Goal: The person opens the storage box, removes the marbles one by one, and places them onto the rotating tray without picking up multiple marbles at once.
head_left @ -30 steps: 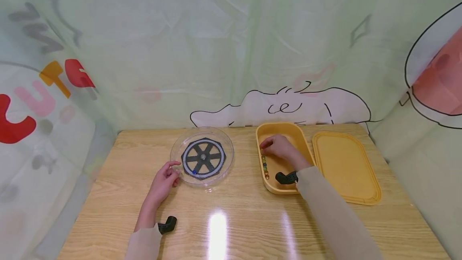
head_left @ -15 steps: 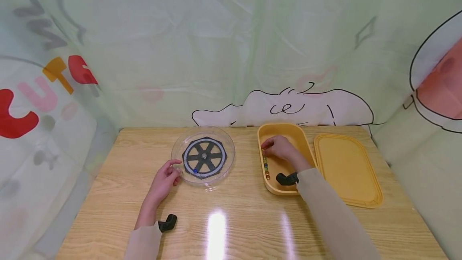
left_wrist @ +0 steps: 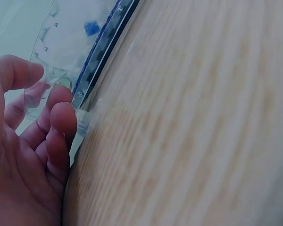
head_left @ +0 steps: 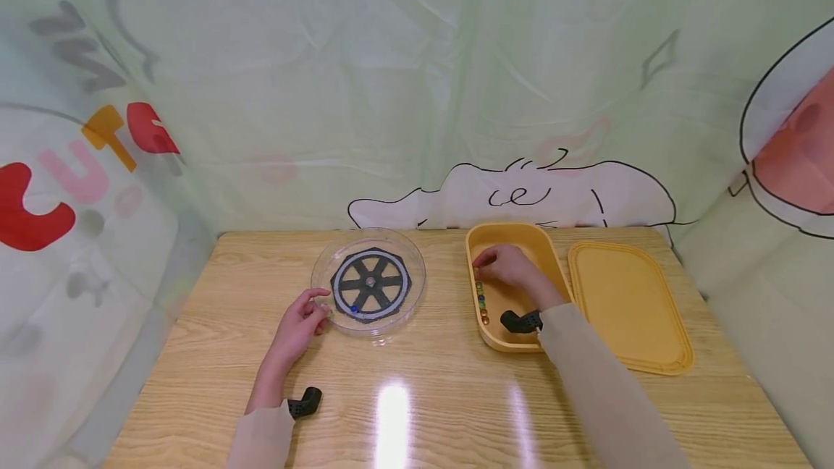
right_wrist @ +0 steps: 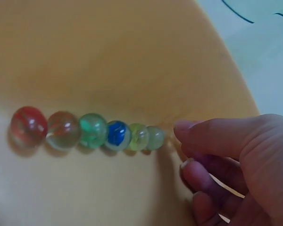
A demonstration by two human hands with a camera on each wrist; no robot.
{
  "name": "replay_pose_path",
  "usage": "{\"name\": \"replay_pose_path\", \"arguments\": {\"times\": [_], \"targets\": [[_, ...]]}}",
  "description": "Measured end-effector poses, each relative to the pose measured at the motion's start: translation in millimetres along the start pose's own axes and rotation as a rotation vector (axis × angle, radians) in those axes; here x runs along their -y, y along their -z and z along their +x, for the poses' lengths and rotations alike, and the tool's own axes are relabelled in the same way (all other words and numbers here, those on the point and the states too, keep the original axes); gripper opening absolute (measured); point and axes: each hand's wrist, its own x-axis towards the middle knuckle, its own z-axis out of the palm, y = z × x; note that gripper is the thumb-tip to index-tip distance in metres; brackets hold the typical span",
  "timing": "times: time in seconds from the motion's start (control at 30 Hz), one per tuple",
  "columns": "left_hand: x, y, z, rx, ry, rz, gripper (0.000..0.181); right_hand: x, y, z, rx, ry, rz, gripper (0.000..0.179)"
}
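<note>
A row of several glass marbles (right_wrist: 117, 135), red to blue to pale green, lines the left inner wall of the yellow tub (head_left: 515, 344). At the row's far end my right hand (head_left: 510, 267) pinches with thumb and fingers; a small orange spot shows there in the head view, seemingly a marble mostly hidden by the fingertips. My left hand (head_left: 300, 323) holds the near-left rim of a round clear dish (head_left: 417, 310). Inside the dish lies a black spoked wheel shape (head_left: 352, 284) with a pale ring. A blue marble (head_left: 354, 309) sits on that ring.
The flat yellow lid (head_left: 628, 302) lies on the wooden table (head_left: 449, 396) to the right of the tub. A printed curtain (head_left: 293, 93) hangs behind the table. Black wrist mounts (head_left: 305, 403) stick out from both sleeves.
The head view has shifted slightly. My right hand stays at the far end of the marble row with only small finger movement. My left hand and the dish have not visibly moved.
</note>
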Motion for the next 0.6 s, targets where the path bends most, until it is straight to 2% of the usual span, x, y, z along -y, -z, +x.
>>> {"name": "replay_pose_path", "arguments": {"times": [0.17,0.4,0.6], "targets": [[-0.4,-0.5,-0.5,-0.003,-0.003,-0.002,0.028,2.0,3.6,-2.6,-0.006,0.004,0.003,0.016],[-2.0,-1.5,-1.8,-0.006,-0.001,0.012,0.028,2.5,8.3,-2.8,-0.018,-0.022,0.073,0.016],[-4.1,-1.2,-2.6,-0.010,0.013,0.014,0.028,7.2,14.7,-3.6,-0.041,0.017,0.114,0.018]]}}
